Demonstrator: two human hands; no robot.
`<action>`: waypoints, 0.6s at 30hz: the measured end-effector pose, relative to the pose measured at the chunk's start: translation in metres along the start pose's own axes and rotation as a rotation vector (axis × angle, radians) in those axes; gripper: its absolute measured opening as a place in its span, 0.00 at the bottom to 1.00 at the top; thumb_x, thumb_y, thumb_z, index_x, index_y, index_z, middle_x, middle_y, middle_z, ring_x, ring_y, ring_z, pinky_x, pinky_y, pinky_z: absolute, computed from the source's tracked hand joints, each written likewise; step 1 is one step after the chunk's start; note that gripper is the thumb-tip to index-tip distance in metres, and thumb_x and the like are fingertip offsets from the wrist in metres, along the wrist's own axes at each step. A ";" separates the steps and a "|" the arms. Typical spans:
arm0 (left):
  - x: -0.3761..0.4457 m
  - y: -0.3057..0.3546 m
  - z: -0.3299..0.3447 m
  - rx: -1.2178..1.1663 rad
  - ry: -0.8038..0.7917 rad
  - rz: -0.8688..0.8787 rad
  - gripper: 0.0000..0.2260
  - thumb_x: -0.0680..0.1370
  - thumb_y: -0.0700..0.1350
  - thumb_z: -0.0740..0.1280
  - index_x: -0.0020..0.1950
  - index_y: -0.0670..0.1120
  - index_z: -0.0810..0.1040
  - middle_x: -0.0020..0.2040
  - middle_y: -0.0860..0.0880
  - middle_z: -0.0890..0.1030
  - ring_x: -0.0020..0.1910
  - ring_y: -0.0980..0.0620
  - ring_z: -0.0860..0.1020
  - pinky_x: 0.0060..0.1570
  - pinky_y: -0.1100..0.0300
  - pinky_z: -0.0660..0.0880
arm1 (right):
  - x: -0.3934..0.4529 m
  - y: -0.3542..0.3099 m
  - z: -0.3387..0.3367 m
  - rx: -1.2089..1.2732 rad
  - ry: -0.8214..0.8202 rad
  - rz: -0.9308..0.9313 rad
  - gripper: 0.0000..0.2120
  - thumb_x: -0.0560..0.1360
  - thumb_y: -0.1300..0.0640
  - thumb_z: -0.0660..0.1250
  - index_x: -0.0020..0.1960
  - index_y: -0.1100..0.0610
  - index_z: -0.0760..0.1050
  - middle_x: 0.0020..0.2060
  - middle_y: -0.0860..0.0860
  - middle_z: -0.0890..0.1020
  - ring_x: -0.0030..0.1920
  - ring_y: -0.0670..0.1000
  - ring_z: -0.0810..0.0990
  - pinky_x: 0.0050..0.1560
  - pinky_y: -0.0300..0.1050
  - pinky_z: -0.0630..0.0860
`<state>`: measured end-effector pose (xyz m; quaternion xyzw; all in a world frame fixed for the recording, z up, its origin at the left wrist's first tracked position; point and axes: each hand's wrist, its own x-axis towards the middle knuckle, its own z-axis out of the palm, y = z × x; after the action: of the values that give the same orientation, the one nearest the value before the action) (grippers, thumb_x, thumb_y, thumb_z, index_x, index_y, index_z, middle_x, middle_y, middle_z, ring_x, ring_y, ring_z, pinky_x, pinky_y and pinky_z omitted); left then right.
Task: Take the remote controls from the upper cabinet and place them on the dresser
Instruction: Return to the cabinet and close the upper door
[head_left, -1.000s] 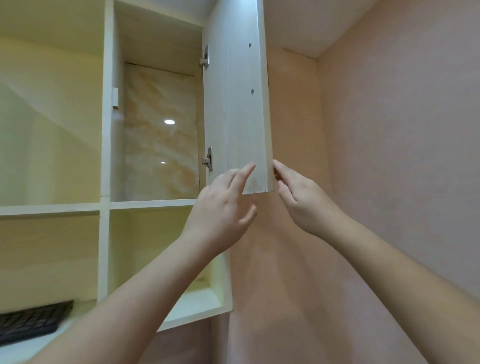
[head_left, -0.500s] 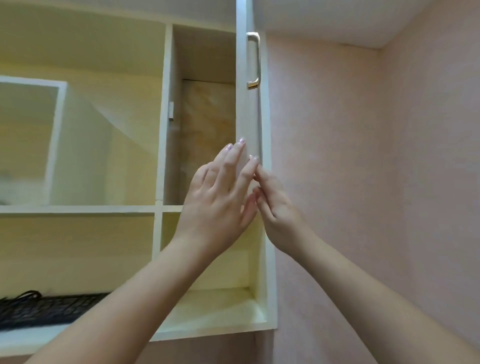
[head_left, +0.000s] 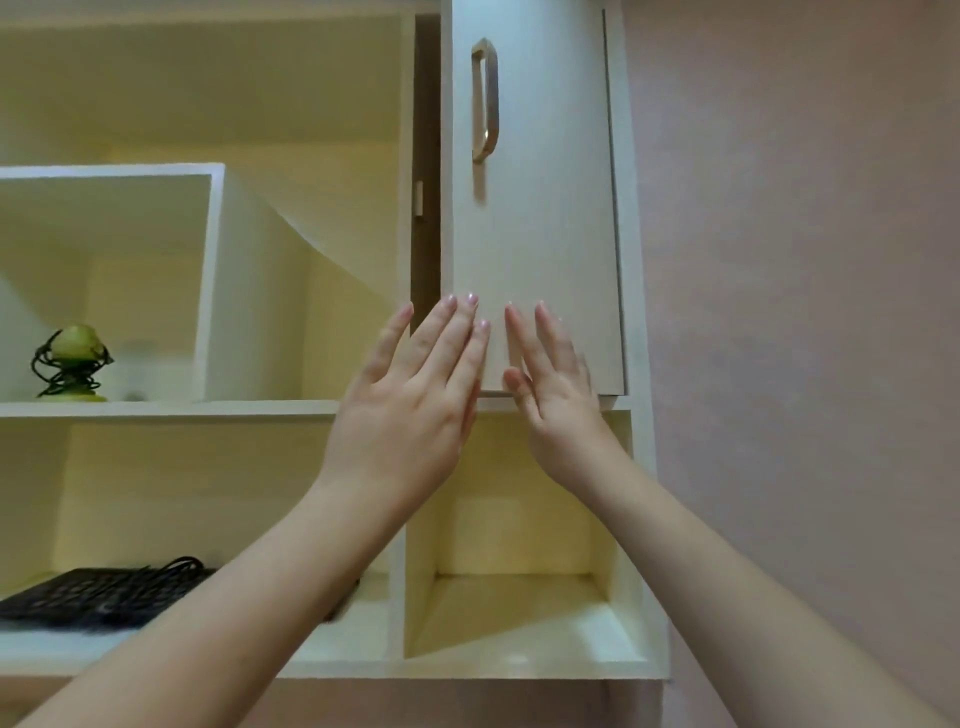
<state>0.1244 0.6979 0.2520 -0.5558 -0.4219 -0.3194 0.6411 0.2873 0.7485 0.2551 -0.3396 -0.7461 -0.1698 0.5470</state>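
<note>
At the lower edge of the upper cabinet door (head_left: 535, 208), both hands are laid flat against its face with fingers straight and spread, holding nothing. The left hand (head_left: 410, 395) sits at the door's lower left corner, some of its fingers overlapping the dark gap (head_left: 426, 156) between the door and the cabinet frame; the right hand (head_left: 558, 384) rests just beside it, nearer the middle of the bottom edge. The door stands almost closed, with the metal handle (head_left: 485, 98) high up and untouched.

No remote controls can be seen: not in the open compartment (head_left: 519, 597) below the door, nor on the shelves to the left, where only a small green ornament (head_left: 72, 364) and a black keyboard (head_left: 98, 597) sit. Whether they lie behind the door, or have already been moved, cannot be told.

The chief risk is a pinch: if the door swings fully shut, the left fingertips near the gap could be caught against the frame. A hard push could also slam the door and jar the shelves. And if the remotes are in fact behind it, closing now would leave the task undone.
</note>
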 end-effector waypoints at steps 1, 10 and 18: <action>-0.001 -0.002 0.003 0.009 -0.011 0.003 0.23 0.82 0.48 0.50 0.76 0.41 0.60 0.76 0.42 0.60 0.76 0.46 0.57 0.75 0.47 0.49 | 0.002 0.002 0.004 -0.014 0.018 0.074 0.25 0.80 0.40 0.49 0.74 0.34 0.44 0.77 0.43 0.44 0.76 0.47 0.41 0.75 0.55 0.45; 0.001 -0.005 0.038 -0.049 -0.092 -0.023 0.28 0.82 0.54 0.48 0.74 0.36 0.61 0.74 0.36 0.63 0.75 0.41 0.60 0.74 0.48 0.56 | 0.016 0.019 0.021 -0.199 0.039 0.170 0.35 0.71 0.27 0.49 0.74 0.34 0.41 0.77 0.46 0.42 0.77 0.49 0.41 0.74 0.53 0.46; -0.002 -0.008 0.065 -0.032 -0.186 -0.058 0.29 0.81 0.55 0.44 0.76 0.39 0.58 0.76 0.39 0.61 0.76 0.44 0.59 0.75 0.46 0.47 | 0.026 0.020 0.036 -0.434 0.034 0.185 0.35 0.75 0.31 0.50 0.76 0.39 0.41 0.78 0.52 0.42 0.77 0.52 0.41 0.74 0.52 0.46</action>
<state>0.1042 0.7602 0.2556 -0.5807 -0.4904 -0.2917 0.5808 0.2712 0.7936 0.2646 -0.5132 -0.6486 -0.2809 0.4869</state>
